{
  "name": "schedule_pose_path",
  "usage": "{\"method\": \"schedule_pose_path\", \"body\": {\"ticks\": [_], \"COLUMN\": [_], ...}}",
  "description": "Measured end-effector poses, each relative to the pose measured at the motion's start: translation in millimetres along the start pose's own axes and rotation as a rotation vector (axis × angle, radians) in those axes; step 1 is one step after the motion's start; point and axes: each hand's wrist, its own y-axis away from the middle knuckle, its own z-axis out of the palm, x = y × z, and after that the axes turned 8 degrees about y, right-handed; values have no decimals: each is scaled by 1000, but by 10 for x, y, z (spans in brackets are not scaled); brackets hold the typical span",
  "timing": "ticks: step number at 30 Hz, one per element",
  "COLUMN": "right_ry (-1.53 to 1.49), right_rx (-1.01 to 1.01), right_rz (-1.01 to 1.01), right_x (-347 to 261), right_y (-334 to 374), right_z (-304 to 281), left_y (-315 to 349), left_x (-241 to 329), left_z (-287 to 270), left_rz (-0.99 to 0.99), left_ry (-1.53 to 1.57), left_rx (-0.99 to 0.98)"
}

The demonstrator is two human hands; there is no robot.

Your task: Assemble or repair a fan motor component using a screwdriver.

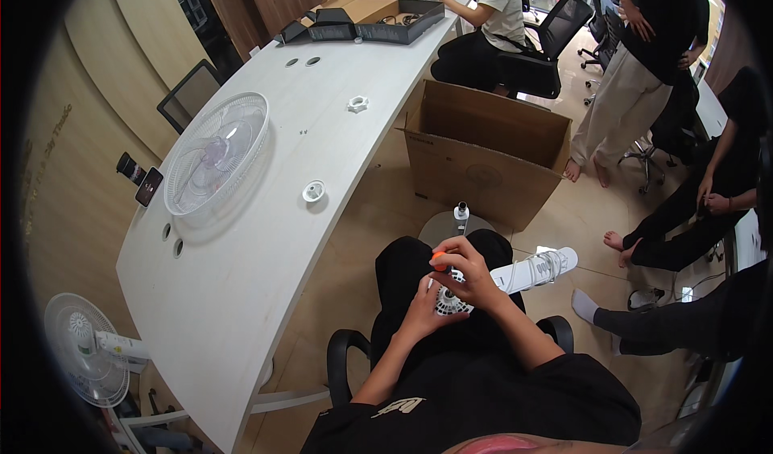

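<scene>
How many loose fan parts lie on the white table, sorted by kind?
Round white wire fan guard: 1
Small white plastic lock nuts or caps: 2
Total: 3

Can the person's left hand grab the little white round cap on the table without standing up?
Probably not right now: the left hand is holding the white fan part in the lap, and the round cap lies well forward on the table.
</scene>
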Motion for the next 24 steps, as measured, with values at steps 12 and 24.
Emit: {"method": "schedule_pose_path", "body": {"ticks": [12, 24], "right_ry": [189, 206], "right_rx": [-31, 19], "right_rz": [-66, -174], "right_x": [-18, -25], "right_y": [-72, -148], "right_z": [-39, -99], "left_y": [5, 10], "left_x": [-30, -19], "left_z": [2, -2], "left_rz": [-13, 22], "left_ry": [-17, -12], "left_rx": [-13, 10]}}
